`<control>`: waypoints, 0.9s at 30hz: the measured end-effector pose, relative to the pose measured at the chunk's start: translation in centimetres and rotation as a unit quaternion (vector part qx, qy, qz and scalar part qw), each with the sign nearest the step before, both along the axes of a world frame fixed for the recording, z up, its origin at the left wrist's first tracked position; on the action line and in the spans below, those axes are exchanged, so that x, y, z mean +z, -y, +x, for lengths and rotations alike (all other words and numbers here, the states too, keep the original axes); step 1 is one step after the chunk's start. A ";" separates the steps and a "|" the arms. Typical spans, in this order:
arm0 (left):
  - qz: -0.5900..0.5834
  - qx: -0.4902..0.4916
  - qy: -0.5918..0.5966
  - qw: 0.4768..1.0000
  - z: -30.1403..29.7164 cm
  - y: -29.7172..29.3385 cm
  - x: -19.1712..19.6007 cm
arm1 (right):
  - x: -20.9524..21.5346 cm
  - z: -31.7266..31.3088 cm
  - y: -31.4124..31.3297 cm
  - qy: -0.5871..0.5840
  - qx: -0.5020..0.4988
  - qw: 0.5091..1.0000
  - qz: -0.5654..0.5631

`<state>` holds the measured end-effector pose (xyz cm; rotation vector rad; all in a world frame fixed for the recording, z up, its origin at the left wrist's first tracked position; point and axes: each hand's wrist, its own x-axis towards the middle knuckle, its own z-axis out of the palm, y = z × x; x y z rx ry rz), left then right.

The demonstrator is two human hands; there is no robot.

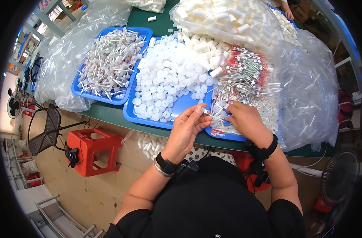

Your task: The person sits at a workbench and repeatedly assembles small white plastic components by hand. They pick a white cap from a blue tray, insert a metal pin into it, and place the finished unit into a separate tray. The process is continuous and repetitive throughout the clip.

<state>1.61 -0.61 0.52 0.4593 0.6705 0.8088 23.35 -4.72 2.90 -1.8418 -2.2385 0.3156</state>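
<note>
My left hand (189,123) is closed in a pinch around a thin white rod-like piece (206,114), just off the near right corner of the middle tray. Close beside it, my right hand (246,122) is bent over the right-hand tray with its fingertips pressed together; what they grip is too small to make out. Beneath that hand lie many thin rods with white ends and red parts (244,69). Small round translucent white discs (161,83) are heaped in the middle blue tray (149,122), partly touching white foam-like cylinders (204,45).
At the left, another blue tray (121,100) holds assembled-looking rods with discs (109,63). A large plastic bag of white cylinders (228,20) rests at the back. Crumpled clear bags (308,91) flank the green table (159,25). A red stool (83,150) stands on the floor.
</note>
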 end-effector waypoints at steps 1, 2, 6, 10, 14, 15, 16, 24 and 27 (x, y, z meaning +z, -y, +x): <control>0.000 0.002 0.000 1.000 0.0 0.0 0.0 | 0.1 0.1 0.1 -0.009 0.000 1.000 0.004; 0.000 0.003 -0.001 1.000 0.0 0.0 -0.1 | 0.1 0.2 0.2 -0.017 0.000 1.000 0.008; 0.001 0.002 -0.003 1.000 0.1 0.1 0.0 | -0.3 0.7 0.2 -0.003 0.032 0.999 0.001; 0.003 0.003 -0.003 1.000 0.2 0.0 0.0 | -0.4 1.1 -0.1 0.006 0.076 0.997 0.021; 0.001 0.006 -0.003 1.000 0.0 0.0 0.1 | 0.4 1.5 0.2 -0.043 0.062 0.997 -0.012; 0.000 0.008 -0.001 1.000 0.0 0.0 0.0 | 1.1 1.3 0.3 -0.097 0.035 0.994 -0.041; -0.001 0.009 0.001 1.000 0.0 0.0 -0.1 | 1.9 1.0 0.6 -0.150 0.007 0.986 -0.069; -0.013 0.019 0.010 1.000 0.6 0.3 0.6 | 3.3 -0.2 1.6 -0.272 0.001 0.962 0.008; -0.012 0.016 0.013 1.000 0.8 0.4 0.6 | 3.5 -0.5 1.8 -0.267 -0.009 0.964 0.009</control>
